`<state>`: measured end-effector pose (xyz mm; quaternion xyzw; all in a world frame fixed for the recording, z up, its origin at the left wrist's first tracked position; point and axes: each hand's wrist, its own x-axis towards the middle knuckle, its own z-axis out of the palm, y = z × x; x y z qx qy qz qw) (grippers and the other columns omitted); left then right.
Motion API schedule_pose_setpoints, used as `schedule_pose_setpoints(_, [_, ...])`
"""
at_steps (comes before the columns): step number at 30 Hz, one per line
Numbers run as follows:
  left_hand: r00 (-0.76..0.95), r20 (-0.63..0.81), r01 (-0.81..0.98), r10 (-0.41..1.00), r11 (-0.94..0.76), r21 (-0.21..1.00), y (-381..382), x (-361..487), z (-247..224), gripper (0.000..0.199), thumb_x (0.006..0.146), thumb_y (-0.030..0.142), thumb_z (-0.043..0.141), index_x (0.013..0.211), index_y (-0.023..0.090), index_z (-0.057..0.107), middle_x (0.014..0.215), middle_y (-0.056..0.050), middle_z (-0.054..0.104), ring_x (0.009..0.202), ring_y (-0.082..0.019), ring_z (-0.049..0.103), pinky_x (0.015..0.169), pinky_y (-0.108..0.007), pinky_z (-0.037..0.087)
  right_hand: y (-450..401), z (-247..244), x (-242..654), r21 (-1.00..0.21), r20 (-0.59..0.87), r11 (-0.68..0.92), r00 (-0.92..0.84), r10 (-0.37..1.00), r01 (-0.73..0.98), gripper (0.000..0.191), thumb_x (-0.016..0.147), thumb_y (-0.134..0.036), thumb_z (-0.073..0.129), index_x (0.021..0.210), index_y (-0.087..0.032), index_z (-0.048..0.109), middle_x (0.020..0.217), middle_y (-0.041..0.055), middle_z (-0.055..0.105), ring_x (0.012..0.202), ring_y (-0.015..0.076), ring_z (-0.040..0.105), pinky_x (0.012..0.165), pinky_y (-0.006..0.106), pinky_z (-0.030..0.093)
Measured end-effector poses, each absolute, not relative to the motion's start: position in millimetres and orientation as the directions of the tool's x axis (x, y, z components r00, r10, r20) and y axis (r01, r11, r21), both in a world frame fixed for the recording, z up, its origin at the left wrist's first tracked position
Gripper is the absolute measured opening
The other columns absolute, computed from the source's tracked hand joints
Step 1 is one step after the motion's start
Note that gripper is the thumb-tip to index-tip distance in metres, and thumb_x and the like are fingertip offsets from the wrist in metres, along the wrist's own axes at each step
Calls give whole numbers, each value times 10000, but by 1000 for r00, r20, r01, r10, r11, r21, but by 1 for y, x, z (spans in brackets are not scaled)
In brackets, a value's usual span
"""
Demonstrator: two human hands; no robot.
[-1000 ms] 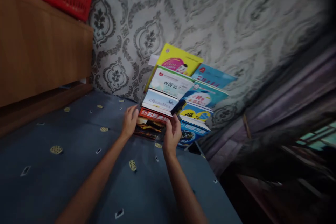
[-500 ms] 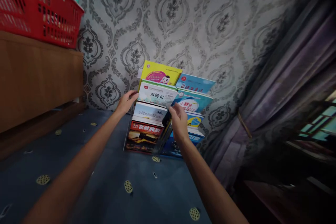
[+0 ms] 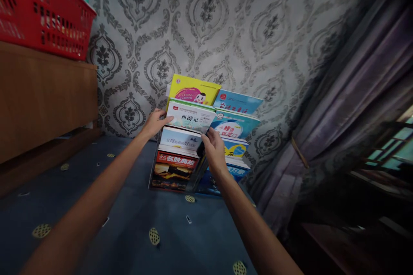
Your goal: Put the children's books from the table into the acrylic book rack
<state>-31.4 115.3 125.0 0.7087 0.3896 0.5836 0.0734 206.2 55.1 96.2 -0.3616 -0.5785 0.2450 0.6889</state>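
A white book (image 3: 190, 116) with black title characters stands in the left column of a tiered book rack (image 3: 150, 178). My left hand (image 3: 155, 123) is closed at its left edge, thumb over the front cover and the other fingers partly hidden behind. Fingers curled, my right hand (image 3: 214, 150) is closed at the same book's lower right corner, beside a dark divider (image 3: 200, 148). Behind the white book rises a yellow book (image 3: 195, 88). Below it are a pale blue book (image 3: 179, 139) and a red and black book (image 3: 174, 172).
The right column holds several blue books, among them a teal one (image 3: 238, 124). A patterned wall (image 3: 206, 13) stands behind the rack. At left, a red basket (image 3: 64, 25) sits on a wooden cabinet (image 3: 48, 99). A purple-grey curtain (image 3: 322, 107) hangs at right; blue patterned cloth (image 3: 129, 232) lies beneath.
My left hand has closed in on the white book's left edge, its thumb now over the cover. My right hand stays by the divider. The view has shifted slightly.
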Motion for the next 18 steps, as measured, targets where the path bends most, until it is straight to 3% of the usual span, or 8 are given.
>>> schedule_pose_setpoints(18, [142,686,322,714,-688,650,115,-37,131,397,840,436,611,1080,135,707,1127,-110,749,1051,-291,671,964,-427,497,55,88,203,-796,605,595,154,782,105,636,727,-431,671,1278,-128,577,1379,191,595,1298,323,549,1108,514,416])
